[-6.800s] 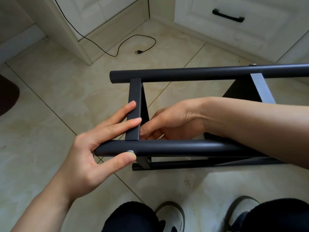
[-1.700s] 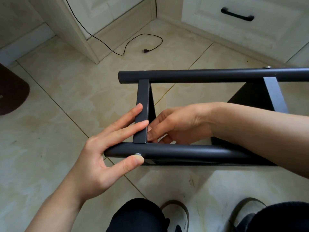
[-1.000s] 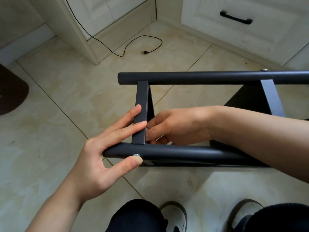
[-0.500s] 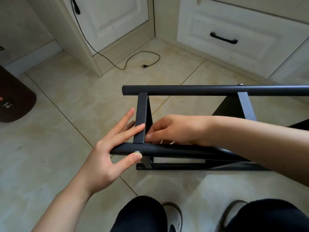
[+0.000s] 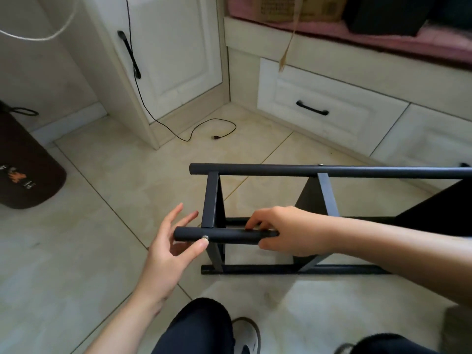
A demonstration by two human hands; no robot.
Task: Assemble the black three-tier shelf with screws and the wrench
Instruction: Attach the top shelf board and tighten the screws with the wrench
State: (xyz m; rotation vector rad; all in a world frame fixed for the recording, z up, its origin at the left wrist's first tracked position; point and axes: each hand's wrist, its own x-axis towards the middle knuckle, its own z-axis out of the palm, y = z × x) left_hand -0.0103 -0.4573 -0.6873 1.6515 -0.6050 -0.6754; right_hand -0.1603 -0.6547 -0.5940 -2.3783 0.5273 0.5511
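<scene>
Floor tiles (image 5: 102,238) run pale beige under everything, with a dark brown mat (image 5: 23,172) at the far left edge. A white cabinet door (image 5: 173,54) stands behind, and a thin black cable (image 5: 194,129) trails down beside it and ends loose on the tiles. The left hand (image 5: 168,254) is spread wide, fingers straight, its thumb tip pressing a silver screw (image 5: 204,237) in the near tube (image 5: 224,235) of the black shelf (image 5: 332,172). This shelf lies on its side on the floor, in front of the person's knees, its tubes running left to right. The right hand (image 5: 288,232) is wrapped around the same near tube, just right of a flat crossbar (image 5: 211,200). Farther right, a drawer (image 5: 321,108) with a black handle sits below a pink cushion (image 5: 408,34).
</scene>
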